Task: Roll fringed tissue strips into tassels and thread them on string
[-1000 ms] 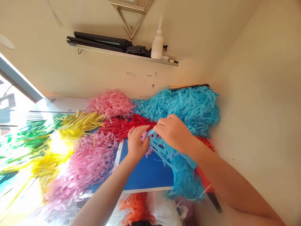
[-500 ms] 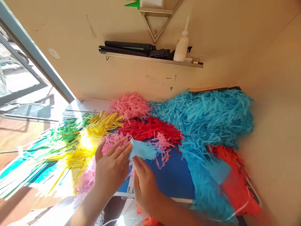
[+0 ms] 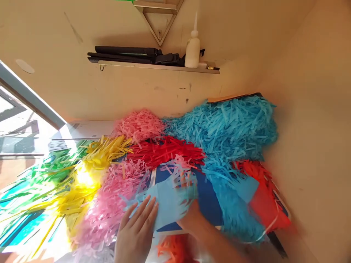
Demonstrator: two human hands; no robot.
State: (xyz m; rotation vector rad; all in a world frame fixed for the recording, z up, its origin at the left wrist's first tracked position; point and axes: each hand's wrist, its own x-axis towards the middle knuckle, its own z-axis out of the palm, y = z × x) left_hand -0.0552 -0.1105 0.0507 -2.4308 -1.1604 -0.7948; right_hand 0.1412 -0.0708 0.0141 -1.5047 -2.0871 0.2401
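Observation:
A light blue sheet of tissue paper (image 3: 163, 201) with fringed ends lies spread over the blue board (image 3: 207, 197). My left hand (image 3: 138, 226) rests on its lower left part, fingers stretched out flat. Under the fringe at the sheet's right end is my right hand (image 3: 189, 210), blurred, its fingers reaching upward and showing faintly through the thin paper. Just beyond the sheet sit pink paper strips (image 3: 182, 161) and a red fringed bundle (image 3: 164, 152). A pink fringed heap (image 3: 109, 201) borders the left hand.
Large blue fringed heaps (image 3: 233, 131) fill the right, beside red tissue (image 3: 270, 212). Yellow (image 3: 90, 173) and green fringes (image 3: 56, 166) lie at left in bright sun. A wall shelf (image 3: 161, 67) holds a white squeeze bottle (image 3: 192, 51) and black tools.
The light blue tissue, bunched between both hands before, is now spread out flat. My left hand moved down onto it; my right hand moved right, under the fringe. The view shifted.

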